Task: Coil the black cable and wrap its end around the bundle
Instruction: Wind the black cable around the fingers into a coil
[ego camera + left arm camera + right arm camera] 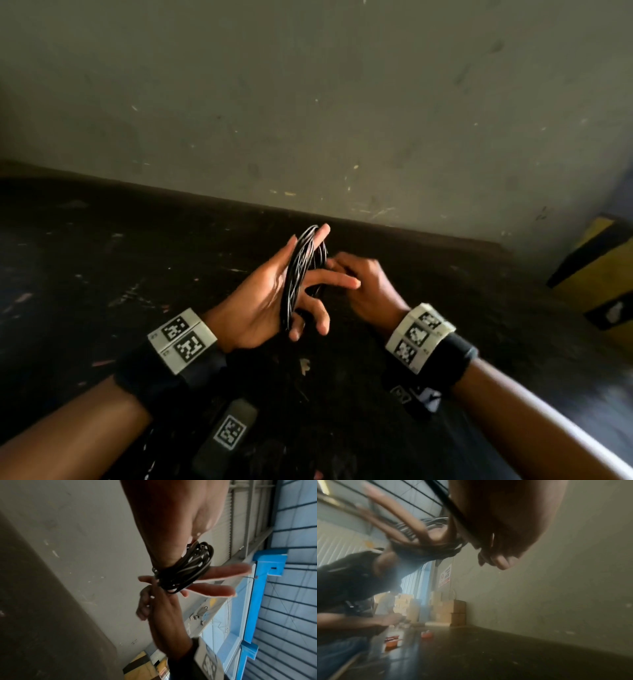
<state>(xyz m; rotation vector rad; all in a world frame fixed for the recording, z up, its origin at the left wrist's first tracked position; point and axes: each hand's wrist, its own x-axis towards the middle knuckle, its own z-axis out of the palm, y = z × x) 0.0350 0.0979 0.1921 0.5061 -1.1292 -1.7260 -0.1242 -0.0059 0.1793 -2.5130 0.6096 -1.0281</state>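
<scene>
A black cable is wound into a narrow coil round my left hand, which I hold palm up above the dark worktop. Its loops run from the raised index finger down to the lower fingers, which curl under the bundle. In the left wrist view the coil wraps the hand at the base of the spread fingers. My right hand sits just behind and to the right of the coil, fingers curled. One strand of the cable runs across its palm into the pinch.
The worktop meets a grey wall close behind my hands. A yellow and black box stands at the right. A flat black device with a marker tag lies near me. Cardboard boxes stand far off along the wall.
</scene>
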